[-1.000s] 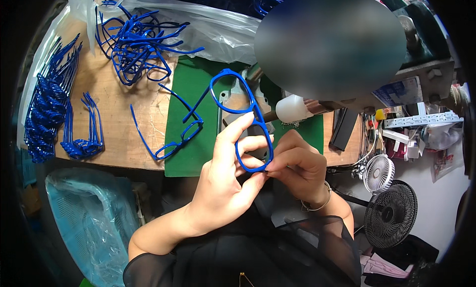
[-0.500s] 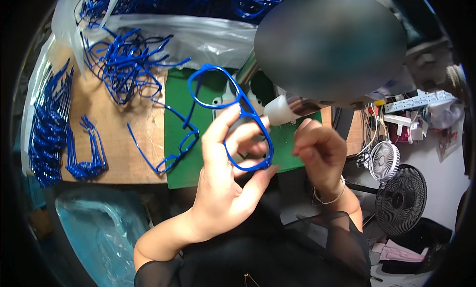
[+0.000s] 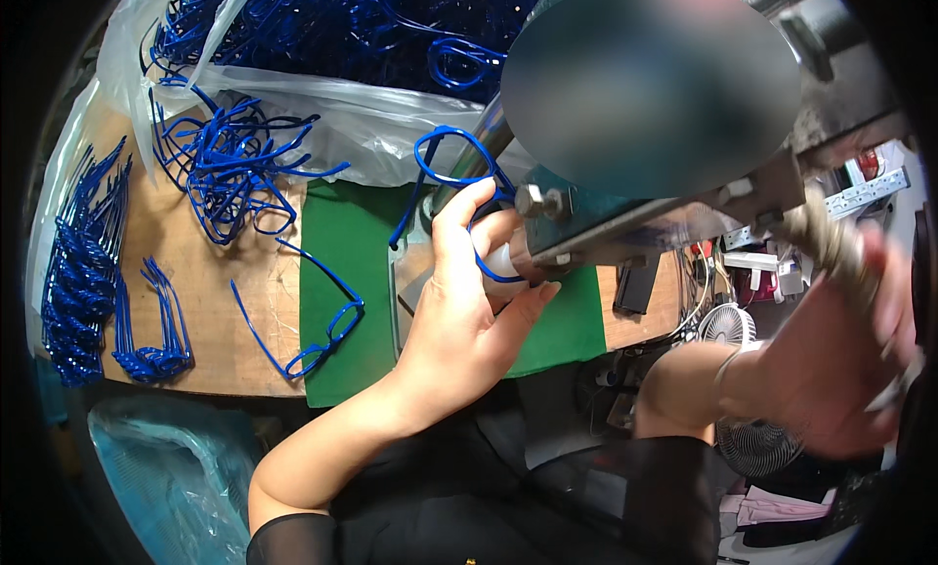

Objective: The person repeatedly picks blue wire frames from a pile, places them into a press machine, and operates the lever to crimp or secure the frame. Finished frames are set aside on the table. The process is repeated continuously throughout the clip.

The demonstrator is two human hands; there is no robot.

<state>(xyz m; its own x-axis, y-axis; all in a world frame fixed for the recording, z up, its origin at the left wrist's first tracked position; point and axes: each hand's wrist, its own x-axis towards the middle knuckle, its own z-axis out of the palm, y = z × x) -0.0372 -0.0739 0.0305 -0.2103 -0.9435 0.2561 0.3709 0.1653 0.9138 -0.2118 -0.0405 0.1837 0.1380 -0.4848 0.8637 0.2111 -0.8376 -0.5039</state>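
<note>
My left hand holds a blue eyeglass frame against the metal tool head of a bench machine. One rim stands up free beyond my fingers; part of the other rim is hidden behind the tool head. A white plastic tip shows beside the lower rim. Far to the right is my right hand, smeared by motion, just below a blurred tan wrapped part of the machine. Whether its fingers grip anything cannot be made out.
Another blue eyeglass frame lies open by a green mat. Left of it are stacked blue frames, a small group and a tangled heap. Clear plastic lies behind. A black phone-like slab and fan are right.
My left hand has brought the eyeglass frame up against the tool head, which now covers part of it. My right hand has swung from mid-bench to the far right. The whole view has shifted.
</note>
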